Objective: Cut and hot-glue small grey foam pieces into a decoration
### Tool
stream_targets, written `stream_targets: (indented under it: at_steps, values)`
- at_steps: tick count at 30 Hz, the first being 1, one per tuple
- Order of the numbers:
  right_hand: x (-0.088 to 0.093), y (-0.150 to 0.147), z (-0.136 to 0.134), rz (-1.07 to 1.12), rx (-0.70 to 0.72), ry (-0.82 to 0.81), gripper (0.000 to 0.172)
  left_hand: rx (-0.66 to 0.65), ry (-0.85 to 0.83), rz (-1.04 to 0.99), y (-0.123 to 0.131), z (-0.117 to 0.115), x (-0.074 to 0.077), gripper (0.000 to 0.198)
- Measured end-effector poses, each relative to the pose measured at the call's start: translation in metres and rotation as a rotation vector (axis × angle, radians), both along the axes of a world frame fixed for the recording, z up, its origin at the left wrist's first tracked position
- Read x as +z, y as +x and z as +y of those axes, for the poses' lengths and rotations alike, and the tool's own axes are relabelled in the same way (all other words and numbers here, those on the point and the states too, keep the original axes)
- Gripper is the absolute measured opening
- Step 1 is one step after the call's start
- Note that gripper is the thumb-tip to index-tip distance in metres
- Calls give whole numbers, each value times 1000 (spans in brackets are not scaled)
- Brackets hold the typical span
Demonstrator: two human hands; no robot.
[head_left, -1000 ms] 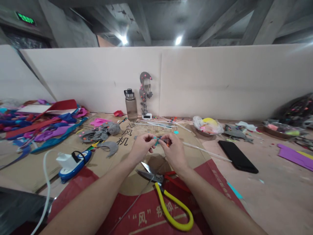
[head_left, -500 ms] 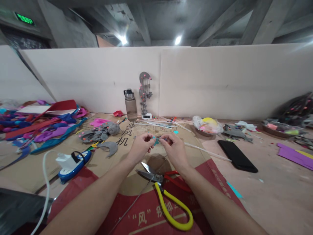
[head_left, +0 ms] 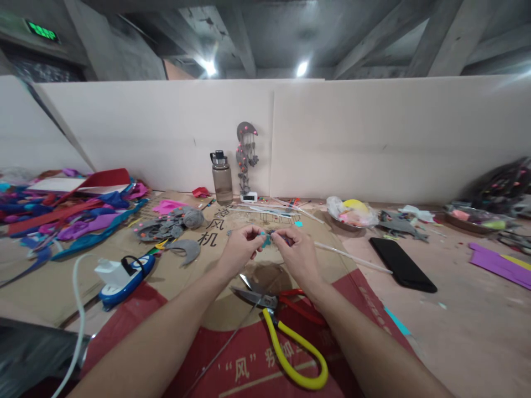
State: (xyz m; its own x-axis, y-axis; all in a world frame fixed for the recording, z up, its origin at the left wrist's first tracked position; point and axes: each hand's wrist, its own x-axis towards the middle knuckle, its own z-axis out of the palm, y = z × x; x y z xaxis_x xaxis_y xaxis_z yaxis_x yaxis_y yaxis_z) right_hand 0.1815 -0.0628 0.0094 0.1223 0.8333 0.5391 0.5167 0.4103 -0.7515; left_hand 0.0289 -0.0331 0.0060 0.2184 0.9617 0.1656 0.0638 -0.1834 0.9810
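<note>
My left hand (head_left: 244,245) pinches a small teal piece (head_left: 266,240), perhaps felt, between thumb and fingertips. Opposite it, my right hand (head_left: 295,247) is closed at the fingertips on something small and dark right beside that piece; I cannot make out what it is. Both hands hover over the flattened cardboard (head_left: 219,304). Below them lie scissors with a yellow handle and a red handle (head_left: 298,354), blades spread and pointing left. A thin grey cord (head_left: 224,345) runs from the blades toward the front edge.
On the left are a power strip (head_left: 126,282), a grey felt crescent (head_left: 186,251) and piled coloured felt (head_left: 83,215). A bottle (head_left: 222,179) and a hanging felt ornament (head_left: 245,149) stand at the back. To the right lie a phone (head_left: 402,263), a clear stick (head_left: 352,256) and a bagged bowl (head_left: 352,213).
Almost nothing differs. My fingers have shifted very slightly around the teal piece, and both hands stay close together in the same place.
</note>
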Motion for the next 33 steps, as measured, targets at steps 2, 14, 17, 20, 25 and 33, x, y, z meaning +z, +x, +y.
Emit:
stream_targets:
  at_steps: [2,14,17,20,25,33]
  values:
    - [0,0,0,-11,-2,3,21,-6,-6,2,0,-1,2,23]
    - [-4,2,0,-25,63,-28,27,8,45,50,0,-4,8,22]
    - [-7,0,3,69,150,-83,22,44,41,53,0,-4,8,22]
    - [-11,-4,6,262,236,-161,24,80,39,53,-1,-3,8,22]
    - [-11,-7,7,384,285,-219,41,99,85,96,-1,-3,9,19]
    - [-5,-3,3,204,176,-85,13,62,111,151,0,-5,8,21]
